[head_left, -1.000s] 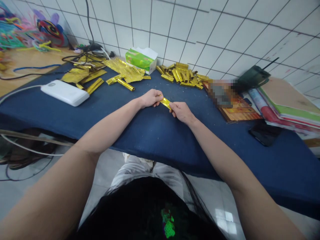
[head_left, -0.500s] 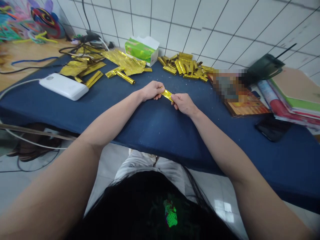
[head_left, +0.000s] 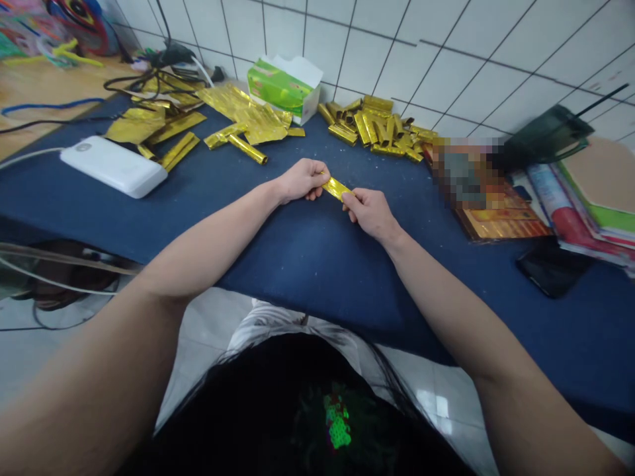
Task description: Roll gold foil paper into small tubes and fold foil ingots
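Between my two hands a narrow strip of gold foil paper [head_left: 336, 187] is stretched out above the blue-covered table. My left hand [head_left: 303, 180] pinches its left end, and my right hand [head_left: 366, 210] pinches the right end, thumb on top. Behind my left hand lies a rolled gold tube [head_left: 248, 149], touching a folded gold piece. Flat gold foil sheets [head_left: 248, 114] are spread further back. Beyond my right hand sits a heap of several folded gold tubes [head_left: 380, 129] near the wall. My fingers hide both ends of the strip.
A white power bank [head_left: 114, 166] with a cable lies at left. A green tissue box [head_left: 282, 86] stands against the tiled wall. To the right are a brown-orange book [head_left: 506, 221], a dark mug [head_left: 546, 135], a black phone [head_left: 553, 268] and stacked papers [head_left: 602, 178].
The camera view has shifted slightly, so things at the right appear further right and lower. Both hands keep their pinch on the gold strip, with little visible movement.
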A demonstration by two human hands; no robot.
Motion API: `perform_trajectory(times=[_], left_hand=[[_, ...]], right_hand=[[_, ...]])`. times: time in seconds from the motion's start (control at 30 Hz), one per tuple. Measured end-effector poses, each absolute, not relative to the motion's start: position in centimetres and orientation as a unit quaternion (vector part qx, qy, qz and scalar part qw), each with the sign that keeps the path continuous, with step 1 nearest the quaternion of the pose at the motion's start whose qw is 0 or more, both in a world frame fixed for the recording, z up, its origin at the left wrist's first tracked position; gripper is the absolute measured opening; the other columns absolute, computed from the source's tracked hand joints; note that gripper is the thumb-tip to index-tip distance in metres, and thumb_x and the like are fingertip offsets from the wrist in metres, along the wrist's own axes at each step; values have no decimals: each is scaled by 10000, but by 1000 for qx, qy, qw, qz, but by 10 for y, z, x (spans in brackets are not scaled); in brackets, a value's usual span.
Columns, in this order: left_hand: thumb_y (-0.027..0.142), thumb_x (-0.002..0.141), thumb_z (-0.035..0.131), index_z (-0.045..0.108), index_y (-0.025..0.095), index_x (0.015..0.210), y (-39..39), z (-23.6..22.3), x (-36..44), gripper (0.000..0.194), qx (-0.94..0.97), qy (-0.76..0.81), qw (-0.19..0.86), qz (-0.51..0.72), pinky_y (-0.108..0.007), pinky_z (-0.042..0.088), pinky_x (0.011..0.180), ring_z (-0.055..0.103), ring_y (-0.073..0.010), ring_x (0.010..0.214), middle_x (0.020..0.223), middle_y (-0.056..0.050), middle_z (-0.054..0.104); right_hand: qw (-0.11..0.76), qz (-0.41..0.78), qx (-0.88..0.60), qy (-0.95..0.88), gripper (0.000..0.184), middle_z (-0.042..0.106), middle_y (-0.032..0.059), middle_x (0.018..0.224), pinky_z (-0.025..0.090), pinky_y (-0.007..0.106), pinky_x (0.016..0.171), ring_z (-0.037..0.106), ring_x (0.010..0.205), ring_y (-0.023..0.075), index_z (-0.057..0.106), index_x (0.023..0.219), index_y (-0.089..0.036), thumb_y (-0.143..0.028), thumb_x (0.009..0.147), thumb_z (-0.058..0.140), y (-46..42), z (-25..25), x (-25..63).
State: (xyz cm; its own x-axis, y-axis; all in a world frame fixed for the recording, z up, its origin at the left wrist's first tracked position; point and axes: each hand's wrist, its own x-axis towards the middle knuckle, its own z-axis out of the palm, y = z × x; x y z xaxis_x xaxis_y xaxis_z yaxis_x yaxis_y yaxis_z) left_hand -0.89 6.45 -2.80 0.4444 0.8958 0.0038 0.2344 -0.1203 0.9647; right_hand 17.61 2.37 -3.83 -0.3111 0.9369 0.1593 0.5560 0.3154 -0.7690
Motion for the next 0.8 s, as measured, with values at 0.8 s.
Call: perform_trajectory(times=[0.8], left_hand=[[107, 830, 513, 527, 89, 655, 29, -15, 14, 176, 730, 385, 505, 251, -153, 315, 402, 429, -15, 375, 472, 33, 472]], right_hand=[[235, 314, -474, -788, 434, 415, -42, 463, 257, 226, 444, 351, 430, 60, 549, 584, -154, -526, 797, 483, 10, -25, 180]])
